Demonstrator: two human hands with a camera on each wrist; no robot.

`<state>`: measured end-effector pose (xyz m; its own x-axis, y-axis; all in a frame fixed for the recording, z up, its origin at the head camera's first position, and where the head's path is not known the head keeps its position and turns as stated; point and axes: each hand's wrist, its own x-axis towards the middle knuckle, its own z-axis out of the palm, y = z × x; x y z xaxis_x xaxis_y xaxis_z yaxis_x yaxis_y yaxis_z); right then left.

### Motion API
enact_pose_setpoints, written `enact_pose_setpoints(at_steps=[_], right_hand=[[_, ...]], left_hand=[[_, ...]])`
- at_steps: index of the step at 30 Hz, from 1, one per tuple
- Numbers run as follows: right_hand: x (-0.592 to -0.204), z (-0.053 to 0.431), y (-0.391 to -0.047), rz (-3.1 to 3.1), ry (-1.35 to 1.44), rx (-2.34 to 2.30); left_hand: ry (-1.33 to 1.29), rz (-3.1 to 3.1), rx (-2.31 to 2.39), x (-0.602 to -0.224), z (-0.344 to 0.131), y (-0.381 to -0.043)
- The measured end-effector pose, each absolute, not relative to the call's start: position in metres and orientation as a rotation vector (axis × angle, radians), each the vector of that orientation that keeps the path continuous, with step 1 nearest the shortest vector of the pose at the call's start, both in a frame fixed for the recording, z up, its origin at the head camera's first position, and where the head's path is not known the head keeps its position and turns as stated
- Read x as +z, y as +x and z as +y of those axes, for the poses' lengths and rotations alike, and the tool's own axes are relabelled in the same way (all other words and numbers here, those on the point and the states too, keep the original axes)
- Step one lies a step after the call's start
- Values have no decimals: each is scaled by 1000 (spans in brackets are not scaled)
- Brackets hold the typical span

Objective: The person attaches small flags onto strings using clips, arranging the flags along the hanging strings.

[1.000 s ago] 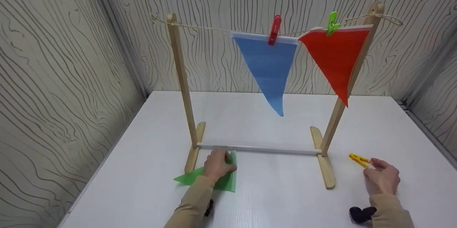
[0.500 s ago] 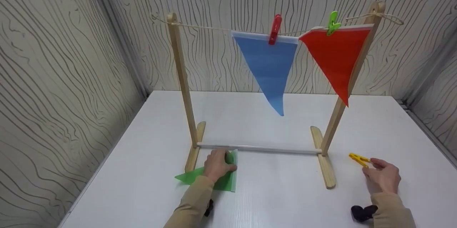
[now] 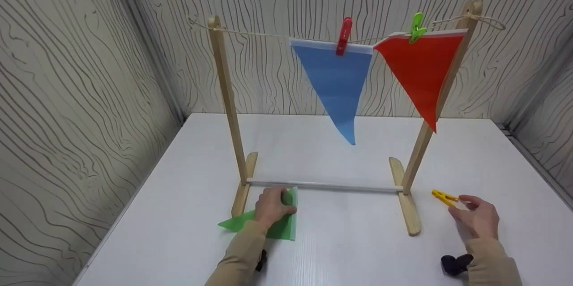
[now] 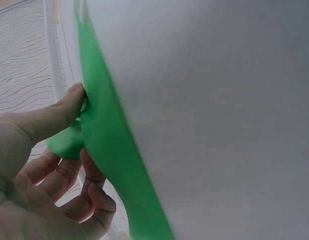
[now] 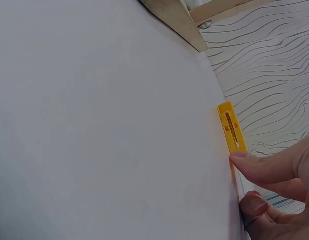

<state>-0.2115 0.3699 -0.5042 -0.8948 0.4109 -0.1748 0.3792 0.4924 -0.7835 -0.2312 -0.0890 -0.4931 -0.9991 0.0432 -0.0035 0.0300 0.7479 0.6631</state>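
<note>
My left hand [image 3: 270,209] lies over a green triangular pennant [image 3: 284,228] on the table, near the left foot of a wooden stand. Thumb and fingers pinch the pennant [image 4: 112,135] in the left wrist view, close to its pale top edge. On the right, my other hand [image 3: 480,218] holds a yellow clothespin [image 3: 444,197] by its handle ends between thumb and fingers. In the right wrist view the clothespin [image 5: 232,127] points away from the thumb, close over the white surface.
A string [image 3: 255,34] runs between two wooden posts. From it hang a blue pennant [image 3: 335,82] under a red clothespin [image 3: 344,36] and a red pennant [image 3: 425,66] under a green clothespin [image 3: 416,28]. A white rod [image 3: 327,185] joins the feet.
The right hand has shifted slightly left with the yellow clothespin, whose legs look closer together now. The left hand and green pennant stay almost where they were.
</note>
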Motion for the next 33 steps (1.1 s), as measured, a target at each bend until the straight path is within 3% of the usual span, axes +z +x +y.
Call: enact_pose_setpoints(at_steps=[22, 33], right_hand=[[-504, 370, -213, -2581, -731, 1518], [-503, 359, -209, -1896, -758, 2132]], left_hand=[[77, 2844, 1252, -491, -95, -229], [136, 2784, 1460, -490, -104, -234]])
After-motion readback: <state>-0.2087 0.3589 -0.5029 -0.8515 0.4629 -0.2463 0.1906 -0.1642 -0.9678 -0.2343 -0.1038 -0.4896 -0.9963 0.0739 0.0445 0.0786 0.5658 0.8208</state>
